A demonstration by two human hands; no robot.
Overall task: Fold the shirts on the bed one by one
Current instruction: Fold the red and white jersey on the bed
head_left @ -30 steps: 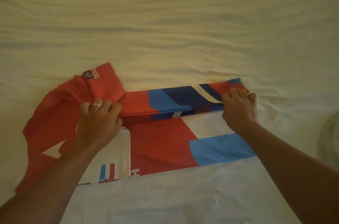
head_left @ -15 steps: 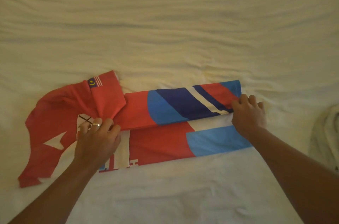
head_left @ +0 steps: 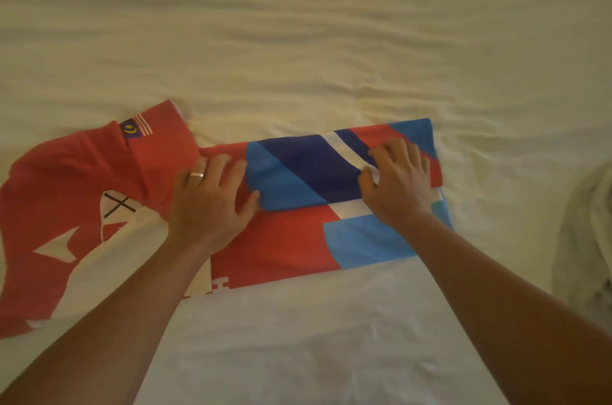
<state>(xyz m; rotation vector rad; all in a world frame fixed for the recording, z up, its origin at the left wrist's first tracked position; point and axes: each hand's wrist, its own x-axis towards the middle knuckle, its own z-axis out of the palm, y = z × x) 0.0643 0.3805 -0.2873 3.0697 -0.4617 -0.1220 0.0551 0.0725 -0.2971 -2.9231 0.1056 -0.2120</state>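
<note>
A red, blue and white shirt [head_left: 291, 239] lies across the bed [head_left: 298, 40], its far long side folded over toward me into a flap of dark and light blue [head_left: 298, 169]. A red sleeve with a small flag badge [head_left: 155, 146] lies bunched at the left. My left hand [head_left: 212, 199], with a ring on it, rests flat on the flap's left end, fingers spread. On the flap's right end my right hand [head_left: 400, 182] presses down with its fingers spread and slightly bent.
A pale crumpled cloth [head_left: 586, 239] lies at the right edge of the bed. A white sheet [head_left: 314, 338] covers the near part under my forearms. Wrinkled cream sheet stretches beyond the shirt.
Both hands let go of the folded edge they pinched and pulled toward me. They now lie flat on the flap, which covers more of the shirt.
</note>
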